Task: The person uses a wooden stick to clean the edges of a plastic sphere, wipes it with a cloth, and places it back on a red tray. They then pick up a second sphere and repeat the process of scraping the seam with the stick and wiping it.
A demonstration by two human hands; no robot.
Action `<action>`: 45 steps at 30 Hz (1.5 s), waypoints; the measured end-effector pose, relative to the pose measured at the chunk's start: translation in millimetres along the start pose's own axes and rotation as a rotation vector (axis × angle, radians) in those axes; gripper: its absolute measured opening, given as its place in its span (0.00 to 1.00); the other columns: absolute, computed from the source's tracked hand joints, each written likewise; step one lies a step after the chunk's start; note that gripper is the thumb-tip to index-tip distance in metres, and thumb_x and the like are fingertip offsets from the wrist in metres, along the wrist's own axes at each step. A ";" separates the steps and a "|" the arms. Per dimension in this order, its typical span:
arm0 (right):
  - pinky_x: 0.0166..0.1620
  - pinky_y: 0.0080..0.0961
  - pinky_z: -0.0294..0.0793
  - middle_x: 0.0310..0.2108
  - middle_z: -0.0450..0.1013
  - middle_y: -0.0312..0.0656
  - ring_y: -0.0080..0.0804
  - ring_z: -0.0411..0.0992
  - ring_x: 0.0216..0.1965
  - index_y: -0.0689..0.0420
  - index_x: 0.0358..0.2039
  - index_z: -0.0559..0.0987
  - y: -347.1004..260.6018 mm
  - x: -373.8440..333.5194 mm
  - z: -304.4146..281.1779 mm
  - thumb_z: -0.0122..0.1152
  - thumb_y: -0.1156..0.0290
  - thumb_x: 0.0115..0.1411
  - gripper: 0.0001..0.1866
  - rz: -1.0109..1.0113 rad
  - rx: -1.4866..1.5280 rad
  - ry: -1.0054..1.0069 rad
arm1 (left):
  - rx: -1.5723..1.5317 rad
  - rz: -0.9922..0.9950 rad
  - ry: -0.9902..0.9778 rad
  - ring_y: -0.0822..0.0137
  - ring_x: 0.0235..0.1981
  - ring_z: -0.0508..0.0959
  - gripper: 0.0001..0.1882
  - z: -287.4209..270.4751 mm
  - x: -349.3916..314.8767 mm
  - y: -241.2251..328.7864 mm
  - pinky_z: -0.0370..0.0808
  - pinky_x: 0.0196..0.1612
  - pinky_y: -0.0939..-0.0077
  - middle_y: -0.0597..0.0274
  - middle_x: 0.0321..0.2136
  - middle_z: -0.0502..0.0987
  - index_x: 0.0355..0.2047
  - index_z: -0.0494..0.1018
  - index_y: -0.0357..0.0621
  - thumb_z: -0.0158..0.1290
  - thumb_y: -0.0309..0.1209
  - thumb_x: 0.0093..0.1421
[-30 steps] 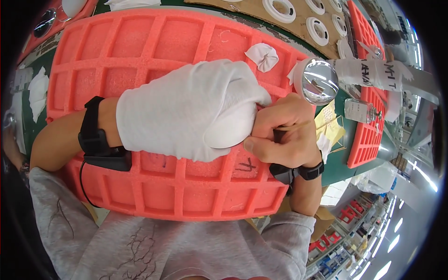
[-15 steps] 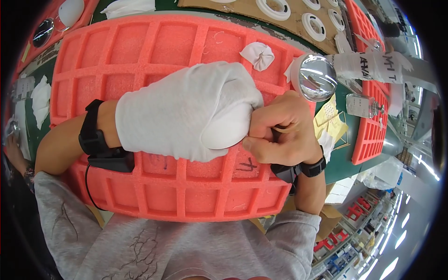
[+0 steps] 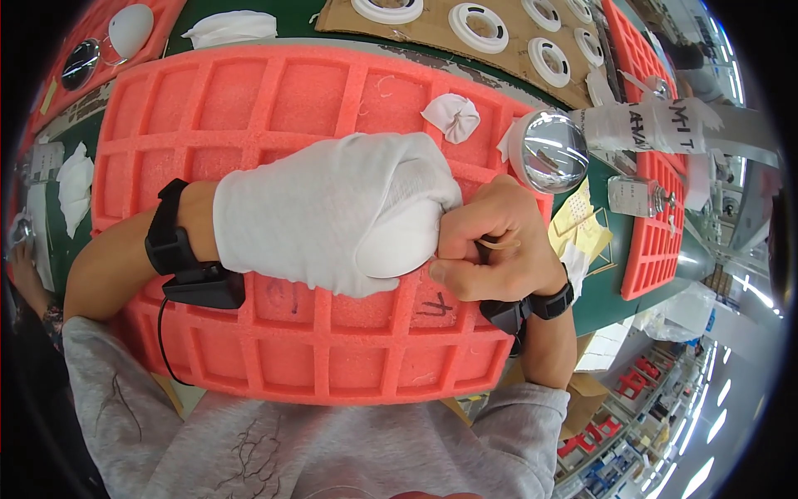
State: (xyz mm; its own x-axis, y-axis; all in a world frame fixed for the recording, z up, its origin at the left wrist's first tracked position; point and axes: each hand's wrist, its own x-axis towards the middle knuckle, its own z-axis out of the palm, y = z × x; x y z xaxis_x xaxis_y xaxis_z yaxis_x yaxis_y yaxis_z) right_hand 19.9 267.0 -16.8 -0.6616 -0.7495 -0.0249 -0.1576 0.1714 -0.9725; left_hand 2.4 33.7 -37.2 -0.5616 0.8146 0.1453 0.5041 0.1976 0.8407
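My left hand is covered by a loose white cloth or glove and closed around a smooth white dome-shaped piece. Folds of the fabric hide its fingers. Bare and closed in a pinch, my right hand presses close against the dome's right edge. A thin tan stick shows between its curled fingers; the tip is hidden. Both hands are above a red foam tray with square compartments.
A crumpled white cloth lies on the tray's far right part. Beside it stands a shiny mirrored ball on a wrapped arm. White rings rest on cardboard at the back. Right of the tray are yellow paper and a clear bottle.
The tray and surroundings sit slightly lower in the picture, as the view has shifted. Both hands keep nearly the same hold on the white dome and the stick.
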 end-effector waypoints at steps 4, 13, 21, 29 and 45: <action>0.18 0.22 0.52 0.10 0.64 0.31 0.18 0.60 0.11 0.58 0.13 0.71 -1.4 -0.8 -0.9 0.67 0.83 0.45 0.13 0.011 -0.006 -0.007 | -0.015 -0.003 -0.055 0.49 0.43 0.75 0.22 -2.7 5.0 -0.2 0.75 0.46 0.58 0.55 0.39 0.77 0.42 0.76 0.42 0.65 0.29 0.44; 0.18 0.22 0.52 0.12 0.66 0.32 0.19 0.59 0.12 0.59 0.13 0.72 -1.2 3.3 1.6 0.67 0.80 0.46 0.12 0.057 0.088 0.004 | -0.050 0.016 -0.055 0.50 0.42 0.77 0.25 -11.7 0.8 -5.3 0.76 0.45 0.61 0.55 0.37 0.77 0.41 0.75 0.44 0.70 0.33 0.41; 0.16 0.19 0.50 0.14 0.69 0.33 0.15 0.58 0.11 0.62 0.19 0.75 -13.0 2.0 6.0 0.65 0.77 0.52 0.09 0.297 0.556 0.078 | -0.323 -0.207 -0.204 0.60 0.41 0.81 0.39 -28.4 -0.2 7.0 0.78 0.45 0.67 0.58 0.41 0.78 0.49 0.71 0.44 0.75 0.38 0.36; 0.15 0.16 0.46 0.15 0.71 0.36 0.12 0.57 0.10 0.63 0.23 0.77 -19.7 4.4 6.2 0.63 0.74 0.58 0.09 0.366 0.675 0.073 | -0.316 -0.070 -0.168 0.62 0.41 0.81 0.41 -27.3 -1.4 0.1 0.79 0.46 0.66 0.57 0.42 0.79 0.51 0.70 0.43 0.75 0.38 0.36; 0.15 0.19 0.51 0.12 0.69 0.34 0.15 0.58 0.10 0.64 0.21 0.79 -26.2 -4.9 2.4 0.65 0.58 0.67 0.23 0.532 0.379 0.112 | -0.304 -0.221 -0.151 0.60 0.37 0.83 0.33 -21.9 4.0 21.5 0.80 0.41 0.67 0.55 0.39 0.81 0.51 0.71 0.41 0.70 0.37 0.45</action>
State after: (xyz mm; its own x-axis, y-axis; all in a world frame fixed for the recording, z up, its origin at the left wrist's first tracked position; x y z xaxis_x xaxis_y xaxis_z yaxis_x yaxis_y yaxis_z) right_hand 29.0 264.7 8.3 -0.6532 -0.5506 -0.5198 0.4668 0.2477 -0.8490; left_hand -3.4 29.2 -7.2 -0.5206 0.8460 -0.1153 0.1524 0.2249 0.9624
